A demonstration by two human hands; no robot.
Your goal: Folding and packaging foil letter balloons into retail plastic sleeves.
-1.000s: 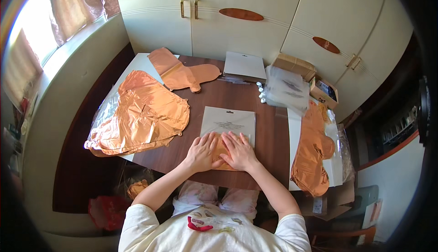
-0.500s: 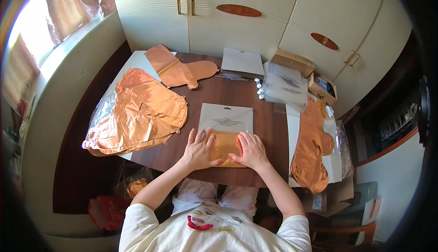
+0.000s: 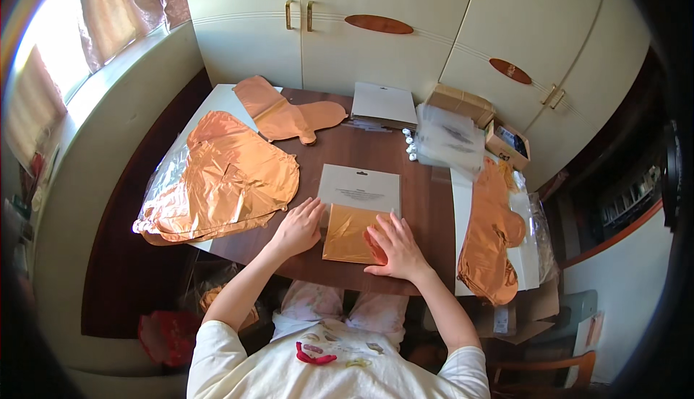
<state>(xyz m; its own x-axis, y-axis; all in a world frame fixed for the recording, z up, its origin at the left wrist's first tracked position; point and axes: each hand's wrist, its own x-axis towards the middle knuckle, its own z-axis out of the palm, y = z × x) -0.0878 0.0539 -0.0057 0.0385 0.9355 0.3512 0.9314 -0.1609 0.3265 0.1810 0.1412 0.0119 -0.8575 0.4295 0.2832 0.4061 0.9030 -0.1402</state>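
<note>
A flat, folded copper-coloured foil balloon (image 3: 345, 234) lies in front of me near the table's front edge. It overlaps the lower part of a white card (image 3: 359, 182) with a hang slot. My right hand (image 3: 396, 253) rests on the right side of the folded foil, its fingers spread and holding nothing. Just off the foil's left edge is my left hand (image 3: 298, 229), with straight fingers and nothing in it.
On the left lies a pile of unfolded foil balloons (image 3: 231, 175), with another foil balloon (image 3: 289, 116) behind. White cards (image 3: 383, 103), clear bags (image 3: 450, 139) and a cardboard box (image 3: 460, 101) stand at the back. More foil (image 3: 486, 236) lies along the right side.
My left hand has come off the folded foil and moved left. The right hand has spread its fingers and slid slightly down, uncovering more of the foil. The view has shifted slightly.
</note>
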